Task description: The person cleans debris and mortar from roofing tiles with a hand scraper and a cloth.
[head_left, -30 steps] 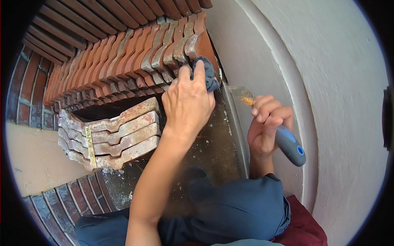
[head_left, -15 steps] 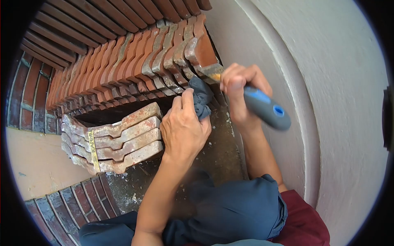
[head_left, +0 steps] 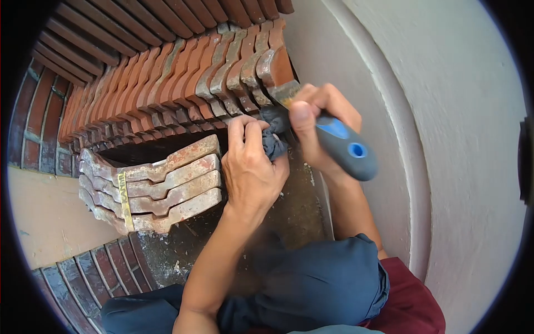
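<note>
A dark crumpled cloth [head_left: 274, 146] is gripped by my left hand [head_left: 250, 167], just right of a small stack of pale, worn tiles [head_left: 175, 192] with a yellow tape measure strip [head_left: 125, 200] across it. My right hand [head_left: 322, 125] is wrapped round a scraper [head_left: 347, 146] with a grey and blue handle. Its blade lies by the right end of a long row of orange-red roof tiles [head_left: 172, 78], close above the cloth. Where the blade ends is partly hidden behind the cloth and fingers.
Dark brown tiles [head_left: 128, 22] stand above the orange row. A pale curved wall [head_left: 461, 111] rises on the right. Brick paving [head_left: 105, 275] and a beige slab [head_left: 44, 217] lie at the left. The dark floor [head_left: 295, 209] carries white crumbs.
My right hand and the scraper have shifted left and slightly down, closer to the cloth. The fingers of my left hand have bent a little more on the cloth.
</note>
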`<state>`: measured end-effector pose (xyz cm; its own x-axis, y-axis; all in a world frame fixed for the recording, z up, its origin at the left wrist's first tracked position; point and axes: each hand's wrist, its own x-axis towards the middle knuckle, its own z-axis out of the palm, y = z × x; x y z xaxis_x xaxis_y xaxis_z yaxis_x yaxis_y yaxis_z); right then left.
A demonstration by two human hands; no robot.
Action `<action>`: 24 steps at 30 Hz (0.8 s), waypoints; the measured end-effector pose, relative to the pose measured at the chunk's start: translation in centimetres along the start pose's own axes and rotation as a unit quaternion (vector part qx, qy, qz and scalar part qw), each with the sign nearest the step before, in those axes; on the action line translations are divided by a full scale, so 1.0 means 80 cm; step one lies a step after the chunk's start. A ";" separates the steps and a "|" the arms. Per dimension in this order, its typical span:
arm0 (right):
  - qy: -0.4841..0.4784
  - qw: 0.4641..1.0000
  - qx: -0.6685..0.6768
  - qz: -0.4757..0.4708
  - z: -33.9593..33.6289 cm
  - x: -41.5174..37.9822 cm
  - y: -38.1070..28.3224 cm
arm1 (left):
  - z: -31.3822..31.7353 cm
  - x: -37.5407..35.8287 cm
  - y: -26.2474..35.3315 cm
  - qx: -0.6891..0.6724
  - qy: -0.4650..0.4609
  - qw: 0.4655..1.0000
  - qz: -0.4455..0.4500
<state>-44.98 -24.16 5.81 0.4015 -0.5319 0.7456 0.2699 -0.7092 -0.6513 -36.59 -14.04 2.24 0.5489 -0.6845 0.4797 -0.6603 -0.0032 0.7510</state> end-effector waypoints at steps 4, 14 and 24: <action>0.083 0.993 0.080 0.031 -0.033 -0.022 -0.027 | 0.004 0.006 -0.009 -0.019 0.080 0.995 0.052; 0.104 0.993 0.048 0.006 -0.048 -0.054 -0.032 | 0.007 -0.004 0.003 0.073 -0.032 0.997 0.019; 0.067 0.998 -0.009 0.005 -0.042 -0.063 -0.039 | 0.036 -0.011 -0.015 0.007 0.129 0.989 -0.066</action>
<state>-50.79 -20.80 4.54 0.2835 -0.5950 0.7521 0.2503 -0.7111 -0.6570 -37.77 -15.55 -0.43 0.7416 -0.4693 0.4794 -0.5807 -0.0911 0.8090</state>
